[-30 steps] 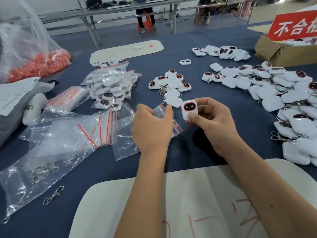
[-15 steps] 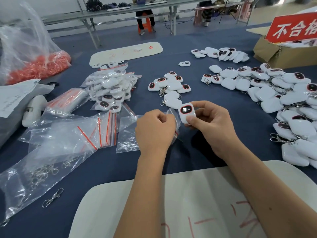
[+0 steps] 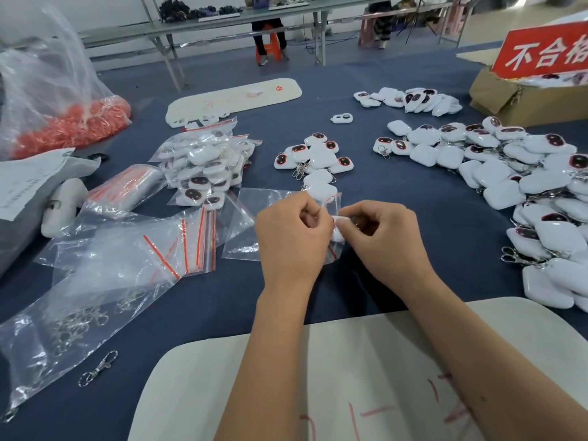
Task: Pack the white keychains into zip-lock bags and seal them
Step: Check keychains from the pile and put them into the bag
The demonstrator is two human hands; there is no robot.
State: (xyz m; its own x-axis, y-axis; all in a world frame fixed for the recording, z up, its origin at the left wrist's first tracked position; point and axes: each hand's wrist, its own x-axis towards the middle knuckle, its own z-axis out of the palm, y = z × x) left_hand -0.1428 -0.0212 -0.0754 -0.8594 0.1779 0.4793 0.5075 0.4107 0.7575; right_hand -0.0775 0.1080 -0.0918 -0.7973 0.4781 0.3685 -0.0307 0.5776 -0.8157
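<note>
**Two hands work a white keychain into a small zip-lock bag**

Head camera, looking down at a table covered in dark blue cloth (image 3: pixel 397 192). Two bare forearms reach forward from the bottom edge. The left hand (image 3: pixel 291 240) has its fingers curled, pinching the mouth of a clear zip-lock bag (image 3: pixel 245 224) with a red seal strip; the bag lies on the cloth and trails off to the left of the hand. The right hand (image 3: pixel 386 240) is curled too, thumb and forefinger pinching a white keychain (image 3: pixel 337 232) at the bag's opening. Only a sliver of the keychain shows between the two hands, so how far it sits inside the bag cannot be told.

Just beyond the hands lies a small cluster of loose keychains (image 3: pixel 315 157), white with dark red faces. A much larger heap of keychains (image 3: pixel 521 183) spreads along the right side. To the left sits a pile of filled bags (image 3: pixel 206 167), and nearer, a fan of empty bags (image 3: pixel 178 249). A larger clear bag of metal clasps (image 3: pixel 73 326) lies at lower left, with one loose clasp (image 3: pixel 98 369) beside it. A cardboard box (image 3: pixel 515 100) with a red sign stands at far right.
</note>
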